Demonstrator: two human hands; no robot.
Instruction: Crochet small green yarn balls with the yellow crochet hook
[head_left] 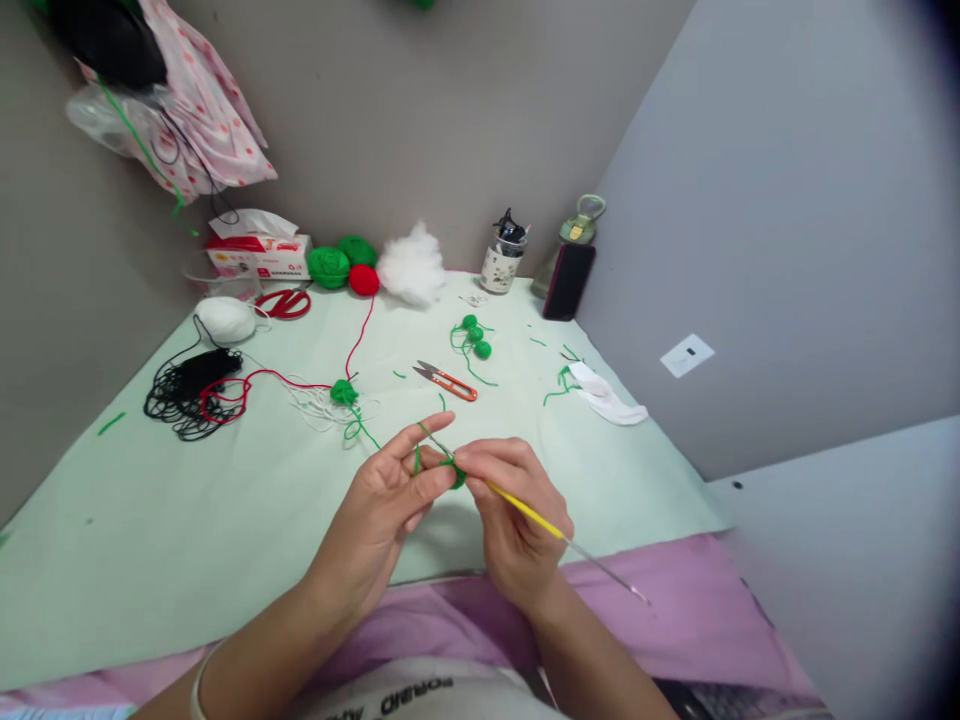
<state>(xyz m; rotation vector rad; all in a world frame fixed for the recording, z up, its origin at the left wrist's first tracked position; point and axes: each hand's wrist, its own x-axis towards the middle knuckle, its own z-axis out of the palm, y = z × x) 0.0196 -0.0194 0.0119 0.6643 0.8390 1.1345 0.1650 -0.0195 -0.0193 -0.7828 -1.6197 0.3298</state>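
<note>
My left hand point(394, 480) pinches a small green crochet piece point(459, 478) between thumb and fingers. Green yarn runs over its raised index finger. In my right hand point(517, 510) is a crochet hook point(529, 508) with a yellow grip, held like a pen. Its far end meets the green piece, while the other metal end sticks out towards the lower right. Both hands are close together above the table's front edge. From the left hand the yarn leads back to a small green yarn bundle point(344, 392). The fingers partly cover the green piece.
Orange thread snips point(448, 381) lie beyond my hands, with small green balls point(475, 334) behind them. Black yarn point(196, 390), red scissors point(285, 303) and white yarn point(225, 319) lie left. White stuffing point(412, 266), a pen cup point(502, 262) and a phone point(569, 282) stand along the back.
</note>
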